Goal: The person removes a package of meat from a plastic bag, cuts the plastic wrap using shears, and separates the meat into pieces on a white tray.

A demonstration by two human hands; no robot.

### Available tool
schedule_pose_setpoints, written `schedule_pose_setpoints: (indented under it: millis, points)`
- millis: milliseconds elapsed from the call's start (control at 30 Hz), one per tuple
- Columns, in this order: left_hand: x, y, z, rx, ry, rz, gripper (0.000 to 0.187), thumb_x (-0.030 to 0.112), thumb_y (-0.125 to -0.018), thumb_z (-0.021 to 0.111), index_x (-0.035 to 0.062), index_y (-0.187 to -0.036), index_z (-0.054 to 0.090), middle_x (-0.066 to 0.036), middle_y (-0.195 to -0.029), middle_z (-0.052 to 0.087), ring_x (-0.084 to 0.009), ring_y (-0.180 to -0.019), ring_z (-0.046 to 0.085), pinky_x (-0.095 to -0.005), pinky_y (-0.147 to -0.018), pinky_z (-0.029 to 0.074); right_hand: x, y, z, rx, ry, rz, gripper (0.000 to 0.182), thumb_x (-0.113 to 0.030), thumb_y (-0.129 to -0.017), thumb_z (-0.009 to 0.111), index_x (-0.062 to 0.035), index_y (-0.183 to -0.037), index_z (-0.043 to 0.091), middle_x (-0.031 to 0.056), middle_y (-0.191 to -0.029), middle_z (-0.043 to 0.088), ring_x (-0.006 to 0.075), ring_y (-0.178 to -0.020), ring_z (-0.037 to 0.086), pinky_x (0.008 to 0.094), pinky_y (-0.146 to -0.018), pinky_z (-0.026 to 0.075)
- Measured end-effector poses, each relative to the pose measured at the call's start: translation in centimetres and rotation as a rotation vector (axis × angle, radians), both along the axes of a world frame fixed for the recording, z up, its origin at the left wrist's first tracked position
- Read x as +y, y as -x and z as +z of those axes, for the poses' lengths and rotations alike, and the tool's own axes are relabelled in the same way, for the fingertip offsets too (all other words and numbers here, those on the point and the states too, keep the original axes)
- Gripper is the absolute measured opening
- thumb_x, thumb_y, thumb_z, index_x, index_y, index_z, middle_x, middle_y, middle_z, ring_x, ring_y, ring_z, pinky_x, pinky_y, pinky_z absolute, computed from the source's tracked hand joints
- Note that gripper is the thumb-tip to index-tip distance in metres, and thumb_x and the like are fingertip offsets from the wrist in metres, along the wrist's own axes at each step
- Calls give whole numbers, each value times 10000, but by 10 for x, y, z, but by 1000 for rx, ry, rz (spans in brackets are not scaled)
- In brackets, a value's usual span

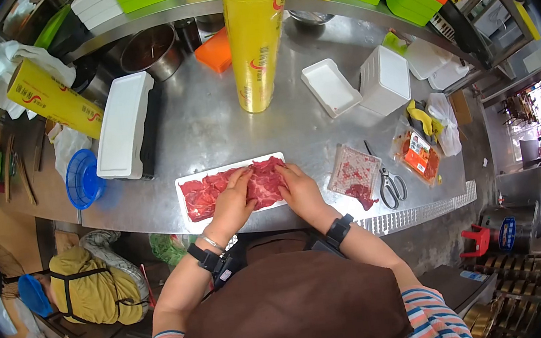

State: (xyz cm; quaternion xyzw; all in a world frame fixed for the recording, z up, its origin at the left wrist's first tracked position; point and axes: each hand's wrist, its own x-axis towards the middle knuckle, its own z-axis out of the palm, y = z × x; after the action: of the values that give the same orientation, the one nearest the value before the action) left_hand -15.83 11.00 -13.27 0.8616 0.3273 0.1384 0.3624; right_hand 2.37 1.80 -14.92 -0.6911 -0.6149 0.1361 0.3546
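A white tray (196, 227) near the table's front edge is filled with thin slices of raw red meat (203, 196). My left hand (233, 200) grips the meat around the tray's middle, its fingers at the far side and its thumb nearer me. At the right end, my right hand (300, 195) holds the same portion, fingertips and thumb against the slices. The undersides of the fingers are hidden. To the right lies a clear plastic tray (354, 167) with red stains and a scrap of meat (360, 193), beside black-handled scissors (391, 188).
A tall yellow roll (256, 44) stands at the back centre; another yellow roll (52, 100) leans at left. Nearby are a lidded white box (124, 127), a blue basket (83, 179), an empty white tray (330, 85), stacked white trays (385, 79) and a packaged food (417, 155).
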Motion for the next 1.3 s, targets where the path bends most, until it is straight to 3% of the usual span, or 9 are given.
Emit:
schedule_pose_setpoints:
  millis: [367, 533, 633, 733, 800, 867, 967, 1100, 1300]
  points:
    - [-1, -6, 1, 99, -96, 23, 643, 53, -697, 723, -19, -1273, 445, -201, -1316, 440, -383, -995, 593, -414, -833, 515, 6, -3, 8, -38, 161, 18, 428, -38, -748, 652, -6, -1163, 550, 157, -1237, 490, 361, -860, 623, 420, -735, 520]
    - [3, -3, 20, 205, -41, 90, 598, 58, -682, 741, 81, -1241, 529, -143, -1273, 480, -341, -1019, 585, -391, -822, 515, 4, -6, 8, -86, 166, -3, 395, -49, -769, 653, -22, -1151, 560, 137, -1225, 486, 328, -766, 626, 417, -693, 511]
    - [10, 8, 14, 125, -144, 137, 540, 72, -695, 728, 99, -1207, 559, -133, -1266, 484, -327, -918, 622, -390, -766, 525, 3, -10, 7, 35, 122, -27, 380, -75, -789, 661, -56, -1157, 571, 133, -1209, 497, 282, -687, 610, 389, -656, 501]
    - [8, 14, 16, 78, -63, 175, 439, 48, -664, 741, 95, -1086, 626, -104, -1142, 561, -307, -975, 588, -371, -800, 508, 0, -14, 12, 105, 69, -60, 343, -101, -785, 688, -68, -1113, 592, 124, -1157, 522, 240, -623, 576, 358, -621, 487]
    - [8, 13, 15, 63, -22, 150, 394, 57, -657, 749, 88, -1035, 646, -93, -1107, 581, -296, -985, 579, -370, -811, 499, -3, -17, 20, 161, 46, -96, 264, -109, -758, 719, -63, -999, 619, 105, -1024, 558, 223, -598, 562, 334, -585, 478]
    - [8, 7, 14, -61, -223, -116, 327, 100, -639, 773, 89, -947, 662, -69, -1050, 599, -277, -984, 561, -386, -839, 469, -5, -17, 21, 132, 37, -19, 237, -116, -738, 731, -69, -944, 622, 89, -962, 561, 227, -635, 562, 340, -604, 476]
    - [9, -1, 12, -46, -271, -181, 327, 151, -619, 784, 100, -919, 665, -36, -1016, 598, -254, -1006, 534, -401, -863, 445, -3, -11, 20, 23, 3, 127, 199, -127, -703, 744, -87, -859, 628, 65, -877, 563, 245, -730, 559, 358, -658, 470]
    - [10, -4, 6, -18, -278, -197, 323, 178, -619, 796, 87, -899, 661, -52, -1009, 586, -272, -992, 533, -410, -862, 439, 0, -9, 8, -83, 9, 166, 179, -126, -661, 740, -102, -803, 633, 55, -873, 572, 278, -861, 541, 389, -745, 451]
    - [9, -8, -2, -31, -285, -154, 311, 192, -625, 798, 88, -885, 663, -59, -995, 579, -275, -989, 529, -409, -860, 438, -4, -14, 6, -114, 39, 124, 154, -135, -664, 729, -115, -787, 639, 45, -872, 572, 268, -871, 545, 393, -752, 435]
